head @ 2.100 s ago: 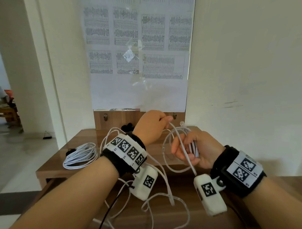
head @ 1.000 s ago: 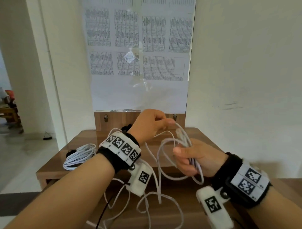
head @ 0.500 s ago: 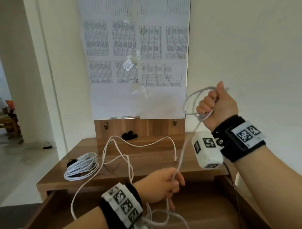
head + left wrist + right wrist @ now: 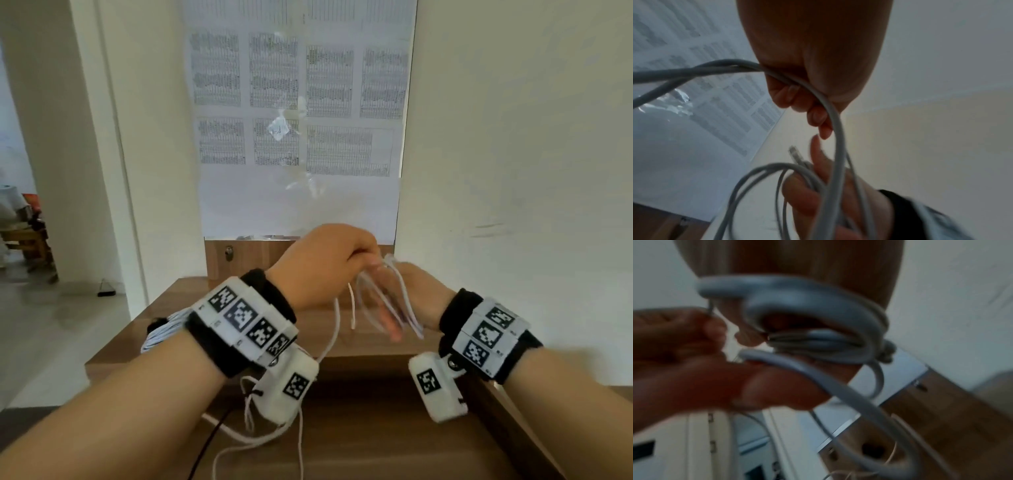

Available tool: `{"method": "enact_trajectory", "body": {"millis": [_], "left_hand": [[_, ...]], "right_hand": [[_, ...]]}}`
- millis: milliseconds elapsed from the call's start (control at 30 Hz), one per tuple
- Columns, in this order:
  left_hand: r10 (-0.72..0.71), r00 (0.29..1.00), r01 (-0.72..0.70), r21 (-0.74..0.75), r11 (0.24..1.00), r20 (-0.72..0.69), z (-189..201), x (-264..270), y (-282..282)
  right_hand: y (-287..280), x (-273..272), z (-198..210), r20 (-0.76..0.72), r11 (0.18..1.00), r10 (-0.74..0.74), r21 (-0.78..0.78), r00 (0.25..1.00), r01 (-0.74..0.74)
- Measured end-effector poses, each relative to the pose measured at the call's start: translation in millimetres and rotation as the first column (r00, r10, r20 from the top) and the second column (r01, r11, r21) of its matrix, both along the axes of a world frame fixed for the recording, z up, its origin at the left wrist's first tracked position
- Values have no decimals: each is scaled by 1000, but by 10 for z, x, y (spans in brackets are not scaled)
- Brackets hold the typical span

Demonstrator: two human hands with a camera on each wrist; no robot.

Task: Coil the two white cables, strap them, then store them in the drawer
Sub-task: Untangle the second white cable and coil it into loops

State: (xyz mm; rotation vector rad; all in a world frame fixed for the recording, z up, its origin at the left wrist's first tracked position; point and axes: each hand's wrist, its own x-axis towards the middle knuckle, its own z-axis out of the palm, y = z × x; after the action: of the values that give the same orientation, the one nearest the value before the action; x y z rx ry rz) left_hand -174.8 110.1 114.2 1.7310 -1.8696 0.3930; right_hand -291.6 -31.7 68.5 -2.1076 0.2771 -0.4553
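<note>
In the middle of the frame, the right hand (image 4: 416,301) holds the white cable (image 4: 383,301) loops and the left hand (image 4: 322,263) pinches one strand. A loose hold could let loops spring open and tangle.

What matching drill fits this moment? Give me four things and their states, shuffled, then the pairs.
Things:
1. left hand
2. right hand
3. coiled cable
4. plug

States:
A. lies on the desk
B. holds the loops
C. sticks up from the loops
D. pinches one strand

Pairs: 1-D, 2-B, 3-A, 4-C
</note>
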Motion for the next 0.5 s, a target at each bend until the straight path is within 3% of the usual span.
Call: {"method": "enact_trajectory", "body": {"millis": [33, 100, 167, 267, 333, 433, 500], "left_hand": [[34, 999, -34, -43, 998, -15, 11, 42, -58], [85, 993, -93, -98, 991, -81, 19, 141, -148], [90, 983, -112, -130, 985, -163, -9, 232, -196], [37, 973, -64, -109, 992, -230, -183, 294, -250], [9, 946, -41, -90, 995, -325, -390, 357, -286], [23, 862, -28, -2, 1000, -506, -722, 443, -278], [14, 840, 31, 74, 997, -542, -881, 434, -241]], "right_hand": [[9, -1, -48, -36, 985, 87, 156, 996, -80], [31, -49, -108, -57, 872, 261, 442, 964, -210], [9, -100, -137, 26, 727, 436, 579, 899, -369], [9, -192, -49, 169, 513, 635, 637, 753, -576], [32, -240, 100, 290, 395, 709, 591, 642, -703], [9, -350, 484, 539, 176, 681, 537, 496, -825], [-65, -415, 720, 659, 100, 571, 536, 490, -838]]}}
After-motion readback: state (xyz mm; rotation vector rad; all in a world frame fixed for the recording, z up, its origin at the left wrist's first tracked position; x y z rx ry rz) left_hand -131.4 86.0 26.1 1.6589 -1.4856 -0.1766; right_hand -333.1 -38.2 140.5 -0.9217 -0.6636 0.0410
